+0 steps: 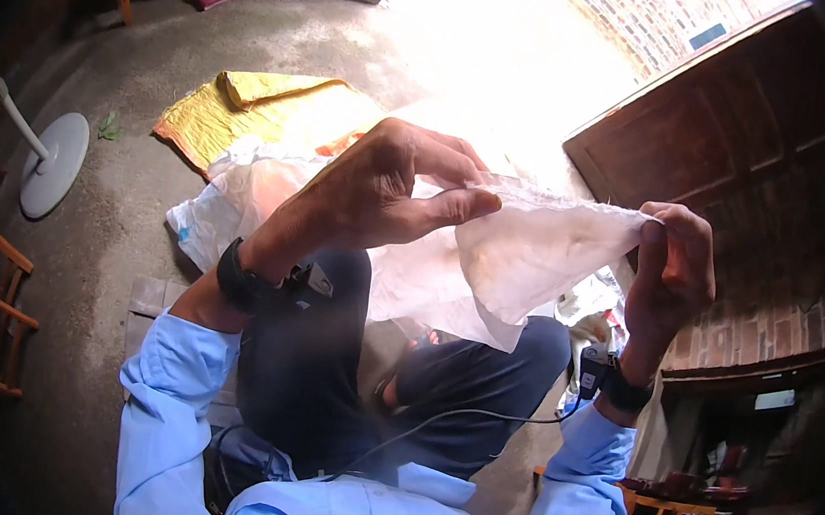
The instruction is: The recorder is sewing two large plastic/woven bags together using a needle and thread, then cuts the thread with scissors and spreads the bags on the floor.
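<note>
1. Light-blue shirt (345, 514) closest to the camera, its bottom cut off by the frame, then dark trousers (295, 366) with bent knees. A thin black cable (477, 412) crosses the lap.
2. Thin, whitish sheet (532, 265) stretched between the hands, above and just beyond the knees. Can't really tell if it's plastic or cloth.
3. Left hand (408, 182) has its top edge pinched between thumb and fingers, though some fingertips are hidden. Right hand (672, 260) is clamped on the far right corner, other fingers curled and kinda shadowy.
4. Behind that, a yellow sack (193, 124) on the floor (114, 271), partly blocked by the left hand and pale, crumpled material.
5. Way back, a wooden door (718, 129) beside a doorway so blown out you can't make out the ground.
</note>
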The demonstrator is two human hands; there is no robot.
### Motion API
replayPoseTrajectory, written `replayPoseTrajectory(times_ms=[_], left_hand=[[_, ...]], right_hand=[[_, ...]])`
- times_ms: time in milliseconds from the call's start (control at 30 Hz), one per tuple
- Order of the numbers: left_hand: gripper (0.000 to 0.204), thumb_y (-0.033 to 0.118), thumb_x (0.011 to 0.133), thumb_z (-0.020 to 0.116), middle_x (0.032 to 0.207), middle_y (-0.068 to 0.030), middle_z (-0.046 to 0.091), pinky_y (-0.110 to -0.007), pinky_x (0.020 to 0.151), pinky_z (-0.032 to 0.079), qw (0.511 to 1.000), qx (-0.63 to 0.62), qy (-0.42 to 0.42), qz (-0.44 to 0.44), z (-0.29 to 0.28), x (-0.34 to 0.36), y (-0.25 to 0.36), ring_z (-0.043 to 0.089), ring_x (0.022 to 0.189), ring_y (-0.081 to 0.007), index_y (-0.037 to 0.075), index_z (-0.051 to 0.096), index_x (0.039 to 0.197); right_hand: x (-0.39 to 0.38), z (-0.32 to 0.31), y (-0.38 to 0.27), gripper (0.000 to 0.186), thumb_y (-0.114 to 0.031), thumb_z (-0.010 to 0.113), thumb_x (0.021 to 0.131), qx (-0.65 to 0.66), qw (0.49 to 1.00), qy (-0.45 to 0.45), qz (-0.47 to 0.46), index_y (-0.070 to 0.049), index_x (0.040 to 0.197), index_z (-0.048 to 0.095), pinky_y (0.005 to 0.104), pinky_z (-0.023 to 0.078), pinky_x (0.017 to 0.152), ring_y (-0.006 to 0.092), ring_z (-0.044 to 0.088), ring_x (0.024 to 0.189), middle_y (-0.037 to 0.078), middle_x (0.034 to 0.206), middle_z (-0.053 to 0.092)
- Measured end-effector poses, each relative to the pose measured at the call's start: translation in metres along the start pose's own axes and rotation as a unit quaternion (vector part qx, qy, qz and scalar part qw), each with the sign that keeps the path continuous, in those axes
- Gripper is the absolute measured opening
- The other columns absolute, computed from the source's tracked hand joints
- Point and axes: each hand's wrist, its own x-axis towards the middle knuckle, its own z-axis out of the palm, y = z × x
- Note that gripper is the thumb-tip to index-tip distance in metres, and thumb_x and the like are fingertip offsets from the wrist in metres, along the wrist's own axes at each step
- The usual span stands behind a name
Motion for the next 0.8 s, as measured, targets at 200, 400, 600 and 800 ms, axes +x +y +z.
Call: replayPoseTrajectory(times_ms=[200,400,600,800], left_hand=[[0.016,0.014,0.085,0.078,0.093,-0.0128,0.071,-0.028,0.073,0.055,0.994,0.072,0.059,0.054,0.001,0.004,0.005,0.068,0.084,-0.0175,0.0,0.075,0.093],[0.013,0.006,0.084,0.078,0.093,-0.0134,0.071,-0.026,0.078,0.058,0.996,0.032,0.072,0.036,0.014,0.016,0.009,0.07,0.087,-0.0143,-0.002,0.069,0.089],[0.035,0.005,0.083,0.078,0.091,-0.0113,0.072,-0.029,0.076,0.06,0.992,0.082,0.081,0.05,0.028,0.043,0.007,0.073,0.085,-0.017,0.004,0.06,0.112],[0.023,0.003,0.088,0.072,0.098,-0.0111,0.073,-0.031,0.08,0.061,0.969,0.224,0.013,0.105,0.007,0.095,0.041,0.072,0.09,-0.0176,-0.001,0.067,0.111]], right_hand=[[0.001,0.0,0.001,0.012,0.001,0.067,0.091,0.013,1.0,0.024,-0.013,0.0,0.102,0.064,0.0227,0.053,0.069,0.0112,0.064,0.078,0.009,0.091,0.069],[-0.005,-0.014,0.016,0.011,0.0,0.066,0.092,0.005,0.998,0.049,-0.046,0.0,0.102,0.063,0.0227,0.053,0.068,0.0114,0.065,0.078,0.009,0.09,0.07],[-0.018,-0.03,0.033,0.011,0.0,0.066,0.092,0.016,0.996,0.09,-0.009,0.0,0.103,0.064,0.0243,0.054,0.072,0.012,0.067,0.082,0.009,0.093,0.07],[0.001,-0.045,0.039,0.011,-0.001,0.065,0.094,0.076,0.986,0.143,-0.037,0.0,0.105,0.064,0.0244,0.054,0.073,0.0129,0.068,0.083,0.009,0.097,0.07]])
